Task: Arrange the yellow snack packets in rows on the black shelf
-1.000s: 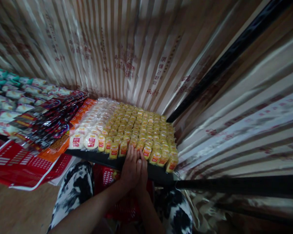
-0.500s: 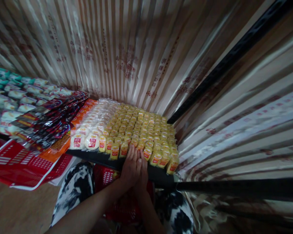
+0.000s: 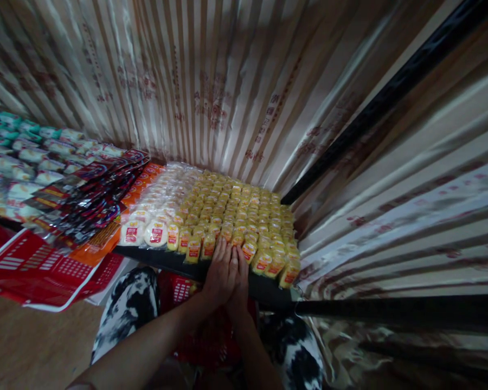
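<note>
Rows of small yellow wrapped snack packs [image 3: 236, 206] with red and yellow labels cover the right part of a black shelf [image 3: 162, 260]. My left hand [image 3: 220, 273] rests at the front of these rows, fingers stretched out, their tips against the front packs. Right beside and touching it is my right hand [image 3: 239, 279], its fingers also straight, at the front packs. Neither hand shows anything in its grip, though the undersides of the palms are hidden. Round white wrapped packs [image 3: 156, 233] with red labels stand left of the yellow ones.
Dark shiny snack bags [image 3: 85, 200] and orange packs [image 3: 142, 184] lie farther left, beside white and green packs [image 3: 16, 157]. Red baskets [image 3: 52, 265] sit in front and below, one between my knees. A striped plastic sheet [image 3: 236, 81] and black metal posts [image 3: 374, 119] close off the back and right.
The view has shifted slightly. My hands stay side by side at the front of the yellow packs, with the fingers drawn a little closer together.
</note>
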### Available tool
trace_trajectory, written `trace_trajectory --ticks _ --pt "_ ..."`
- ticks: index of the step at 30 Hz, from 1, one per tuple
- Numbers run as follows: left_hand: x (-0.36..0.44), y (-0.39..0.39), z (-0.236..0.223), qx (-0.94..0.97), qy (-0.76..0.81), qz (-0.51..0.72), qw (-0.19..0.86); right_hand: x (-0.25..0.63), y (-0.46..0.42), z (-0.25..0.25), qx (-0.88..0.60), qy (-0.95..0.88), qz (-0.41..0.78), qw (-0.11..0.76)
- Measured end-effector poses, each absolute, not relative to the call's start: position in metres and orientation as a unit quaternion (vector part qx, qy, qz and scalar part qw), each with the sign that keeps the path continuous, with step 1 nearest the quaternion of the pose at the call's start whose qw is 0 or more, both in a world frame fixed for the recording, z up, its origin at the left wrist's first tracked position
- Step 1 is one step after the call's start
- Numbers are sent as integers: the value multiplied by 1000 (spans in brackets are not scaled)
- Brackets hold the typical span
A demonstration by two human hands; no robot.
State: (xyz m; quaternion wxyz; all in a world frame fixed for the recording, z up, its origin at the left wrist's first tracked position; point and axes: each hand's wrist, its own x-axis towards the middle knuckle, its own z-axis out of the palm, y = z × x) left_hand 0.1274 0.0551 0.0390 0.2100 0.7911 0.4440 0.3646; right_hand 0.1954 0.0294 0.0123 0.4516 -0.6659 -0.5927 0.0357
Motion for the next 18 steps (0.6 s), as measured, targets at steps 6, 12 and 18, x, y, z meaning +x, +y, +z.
trace_trajectory --ticks 6,12,18 --pt "132 45 36 777 456 404 159 198 31 6 -671 -636 -35 380" --pt "103 24 39 795 440 385 161 196 24 13 -670 -657 -32 344" --pt "89 18 28 767 485 384 172 192 22 17 -695 -633 -19 340"
